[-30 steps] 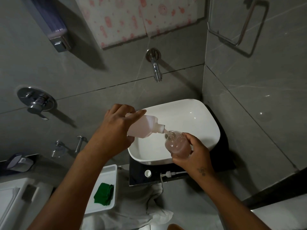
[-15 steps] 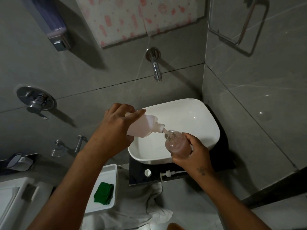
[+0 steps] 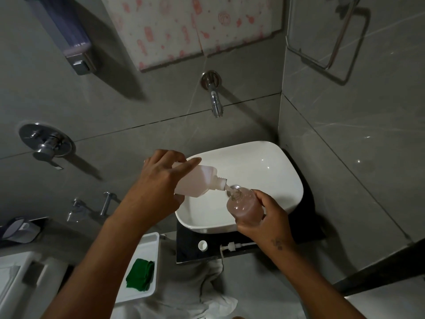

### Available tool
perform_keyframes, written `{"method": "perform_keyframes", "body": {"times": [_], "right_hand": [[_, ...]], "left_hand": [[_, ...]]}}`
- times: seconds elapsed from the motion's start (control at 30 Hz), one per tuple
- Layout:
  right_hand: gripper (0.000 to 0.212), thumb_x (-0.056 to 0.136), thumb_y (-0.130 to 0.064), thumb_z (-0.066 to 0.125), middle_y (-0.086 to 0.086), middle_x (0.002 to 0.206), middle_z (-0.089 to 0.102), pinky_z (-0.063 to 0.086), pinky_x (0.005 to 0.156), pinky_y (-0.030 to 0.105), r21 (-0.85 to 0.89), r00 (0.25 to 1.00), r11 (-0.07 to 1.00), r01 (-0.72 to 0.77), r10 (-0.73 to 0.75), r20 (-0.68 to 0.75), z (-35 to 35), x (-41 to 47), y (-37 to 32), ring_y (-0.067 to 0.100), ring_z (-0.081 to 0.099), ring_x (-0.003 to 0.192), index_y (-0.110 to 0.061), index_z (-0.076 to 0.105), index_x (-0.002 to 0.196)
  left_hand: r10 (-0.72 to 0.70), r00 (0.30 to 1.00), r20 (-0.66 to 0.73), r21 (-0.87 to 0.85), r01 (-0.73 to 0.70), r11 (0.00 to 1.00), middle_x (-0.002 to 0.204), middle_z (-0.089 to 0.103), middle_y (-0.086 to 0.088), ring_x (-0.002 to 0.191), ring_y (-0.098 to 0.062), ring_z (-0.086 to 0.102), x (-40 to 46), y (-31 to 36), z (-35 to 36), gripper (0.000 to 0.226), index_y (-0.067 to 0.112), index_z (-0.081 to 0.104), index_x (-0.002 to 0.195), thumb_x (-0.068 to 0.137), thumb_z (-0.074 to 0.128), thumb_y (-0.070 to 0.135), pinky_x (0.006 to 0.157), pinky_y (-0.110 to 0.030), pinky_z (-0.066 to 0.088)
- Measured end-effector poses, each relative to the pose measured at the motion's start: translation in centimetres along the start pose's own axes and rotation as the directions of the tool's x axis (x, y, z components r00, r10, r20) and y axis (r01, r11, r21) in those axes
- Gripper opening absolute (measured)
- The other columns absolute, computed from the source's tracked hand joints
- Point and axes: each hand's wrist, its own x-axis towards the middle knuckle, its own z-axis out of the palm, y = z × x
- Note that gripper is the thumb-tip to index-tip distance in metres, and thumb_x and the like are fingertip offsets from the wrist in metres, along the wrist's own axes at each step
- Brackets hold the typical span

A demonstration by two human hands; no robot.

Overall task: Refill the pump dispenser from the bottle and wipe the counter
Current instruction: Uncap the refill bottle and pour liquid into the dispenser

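Left hand [image 3: 158,189] curled, palm down, index finger extended, forearm reaching forward. Right hand [image 3: 264,217] wrapped in grip, wrist tattooed, forearm angled inward.

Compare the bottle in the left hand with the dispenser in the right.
The bottle is opaque whitish and squarish; the dispenser is clear and round. The bottle lies tipped nearly sideways, pouring; the dispenser is tilted only a little, neck up, receiving the stream. The left hand holds the bottle, the right hand the dispenser. Both are uncapped, over the sink.
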Motion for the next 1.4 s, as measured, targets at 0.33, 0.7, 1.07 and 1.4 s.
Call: {"method": "perform_keyframes", "body": {"times": [0.33, 0.7, 1.07, 1.4], "right_hand": [[0.075, 0.057, -0.024, 0.089, -0.018, 0.119, 0.068, 0.050, 0.083, 0.008, -0.004, 1.000, 1.000, -0.007, 0.007, 0.007, 0.2, 0.0, 0.1, -0.004, 0.060, 0.106, -0.029, 0.062, 0.127], [0.076, 0.059, -0.021, 0.090, -0.017, 0.121, 0.067, 0.054, 0.087, 0.016, 0.007, 1.000, 1.000, -0.013, 0.013, 0.019, -0.1, 0.0, -0.5, -0.007, 0.058, 0.107, -0.028, 0.061, 0.128], [0.076, 0.060, -0.015, 0.090, -0.012, 0.121, 0.067, 0.057, 0.089, 0.026, 0.010, 1.000, 1.000, -0.009, 0.008, 0.017, -0.3, -0.1, -1.1, 0.003, 0.061, 0.103, -0.022, 0.061, 0.130], [0.075, 0.059, -0.018, 0.090, -0.016, 0.118, 0.066, 0.056, 0.085, 0.023, 0.013, 1.000, 1.000, -0.019, 0.019, 0.021, -0.3, 0.2, -1.2, -0.018, 0.054, 0.103, -0.026, 0.061, 0.128]], "left_hand": [[-0.008, 1.000, 0.000, -0.008, 0.008, 1.000, 0.128, 0.063, -0.016, 0.120, -0.042, 0.053, -0.1, 0.0, 0.2, 0.090, 0.020, 0.061, 0.142, 0.061, 0.097, 0.008, 0.094, -0.060, 0.051], [0.004, 1.000, 0.001, 0.019, -0.004, 1.000, 0.128, 0.063, -0.015, 0.120, -0.041, 0.053, 0.2, -0.1, 0.4, 0.091, 0.021, 0.060, 0.142, 0.060, 0.097, 0.009, 0.095, -0.061, 0.050], [0.015, 1.000, -0.016, 0.005, -0.015, 1.000, 0.128, 0.063, -0.015, 0.119, -0.041, 0.053, 0.3, -0.2, 1.0, 0.092, 0.021, 0.060, 0.142, 0.059, 0.097, 0.009, 0.094, -0.060, 0.050], [0.010, 1.000, -0.024, -0.053, -0.012, 0.999, 0.129, 0.061, -0.015, 0.121, -0.040, 0.052, 0.2, -0.2, 1.6, 0.090, 0.020, 0.058, 0.144, 0.063, 0.095, 0.009, 0.097, -0.059, 0.052]]}}
